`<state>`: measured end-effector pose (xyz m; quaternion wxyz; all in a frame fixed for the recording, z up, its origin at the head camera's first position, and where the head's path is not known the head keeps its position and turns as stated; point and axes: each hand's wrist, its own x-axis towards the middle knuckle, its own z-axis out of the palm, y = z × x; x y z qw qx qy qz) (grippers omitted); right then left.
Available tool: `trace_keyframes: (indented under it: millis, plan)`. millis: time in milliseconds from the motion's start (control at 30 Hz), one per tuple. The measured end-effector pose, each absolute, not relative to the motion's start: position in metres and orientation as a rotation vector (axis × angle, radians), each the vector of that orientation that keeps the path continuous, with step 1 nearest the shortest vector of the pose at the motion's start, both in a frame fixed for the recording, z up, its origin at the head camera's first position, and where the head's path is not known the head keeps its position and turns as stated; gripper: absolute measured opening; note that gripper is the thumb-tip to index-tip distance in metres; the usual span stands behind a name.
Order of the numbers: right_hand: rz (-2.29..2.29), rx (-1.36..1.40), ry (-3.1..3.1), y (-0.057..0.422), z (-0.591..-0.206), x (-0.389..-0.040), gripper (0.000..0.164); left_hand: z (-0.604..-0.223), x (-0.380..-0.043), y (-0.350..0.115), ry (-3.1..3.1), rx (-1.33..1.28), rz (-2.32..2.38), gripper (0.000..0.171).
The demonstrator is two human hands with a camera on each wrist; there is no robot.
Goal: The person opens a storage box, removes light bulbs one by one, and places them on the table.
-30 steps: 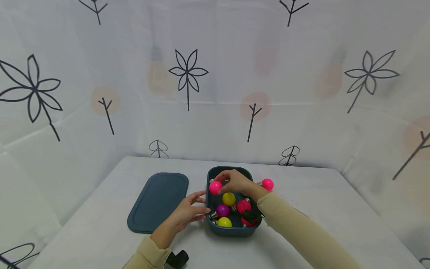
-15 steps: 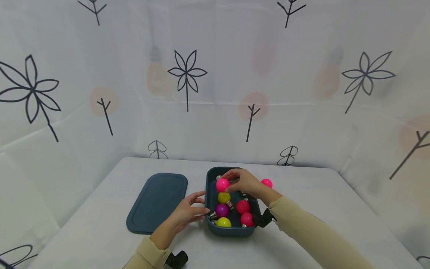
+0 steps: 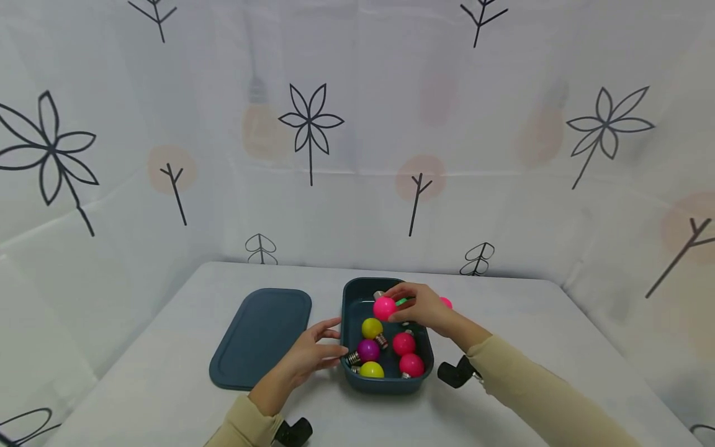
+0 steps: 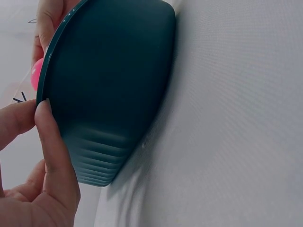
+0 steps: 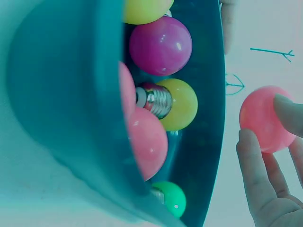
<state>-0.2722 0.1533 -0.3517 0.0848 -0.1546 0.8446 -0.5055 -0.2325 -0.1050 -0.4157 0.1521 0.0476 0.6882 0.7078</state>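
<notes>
A dark blue-green box (image 3: 385,386) stands on the table with several round light bulbs inside. Over its far half, my right hand (image 3: 427,308) pinches a bright pink light bulb (image 3: 384,308) by the globe, metal base pointing away. My left hand (image 3: 313,354) holds the box's left rim; in the left wrist view, thumb and finger pinch the rim against the outer wall (image 4: 113,71). Inside lie a purple bulb (image 5: 161,46), a yellow bulb (image 5: 182,105), a green bulb (image 5: 173,198), another yellow bulb (image 3: 371,370), and two red-pink bulbs (image 3: 404,343).
Left of the box a flat matching lid (image 3: 259,338) lies on the white table (image 3: 167,372). Beyond the right hand, another pink bulb (image 3: 446,302) shows partly, on the table to the box's right. A patterned white cloth (image 3: 357,205) hangs behind the table.
My right hand has carried the pink bulb rightward from the box's left rim toward its middle, now hiding more of the bulb outside. The left hand has stayed in place.
</notes>
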Motion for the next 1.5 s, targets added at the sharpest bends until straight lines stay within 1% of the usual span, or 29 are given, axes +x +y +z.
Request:
trace_keyframes:
  millis: [433, 533, 700, 1167, 1500]
  plan:
    - [-1.475, -0.412, 2.581, 0.178, -0.349, -0.263, 0.041, -0.414, -0.231, -0.104, 1.989, 0.13, 2.018, 0.072]
    - [-1.478, -0.392, 2.585, 0.183, -0.35, -0.26, 0.043, -0.415, -0.231, -0.104, 1.987, 0.134, 2.017, 0.072]
    - [-1.49, -0.32, 2.597, 0.19, -0.352, -0.258, 0.045, -0.415, -0.232, -0.105, 1.981, 0.134, 2.019, 0.071]
    - [-1.503, -0.329, 2.636, 0.211, -0.353, -0.254, 0.046, -0.416, -0.231, -0.104, 1.998, 0.123, 2.019, 0.07]
    - [-1.477, -0.246, 2.701, 0.232, -0.36, -0.253, 0.048, -0.417, -0.232, -0.104, 1.995, 0.126, 2.022, 0.072]
